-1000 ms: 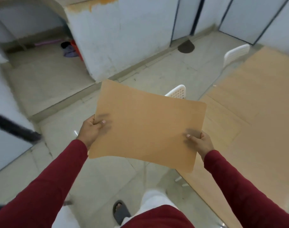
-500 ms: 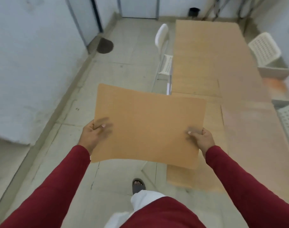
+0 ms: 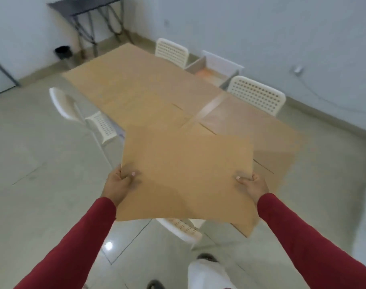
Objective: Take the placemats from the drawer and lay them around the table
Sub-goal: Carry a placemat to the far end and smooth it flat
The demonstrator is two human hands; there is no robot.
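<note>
Tan placemat (image 3: 186, 174) pinched at its near corners by your left hand (image 3: 117, 184) & right hand (image 3: 253, 186) — long axis runs L-R, table (image 3: 140, 90) straight ahead.

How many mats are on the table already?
At least two or three seem laid on the table, though they blend with the wood. Both the left hand and right hand hold one placemat, not yet down. The drawer is open.

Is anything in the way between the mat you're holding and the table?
Nothing visible blocks it. Both hands, left and right, hold the placemat in the air over the table's near corner. A white chair sits below it.
</note>
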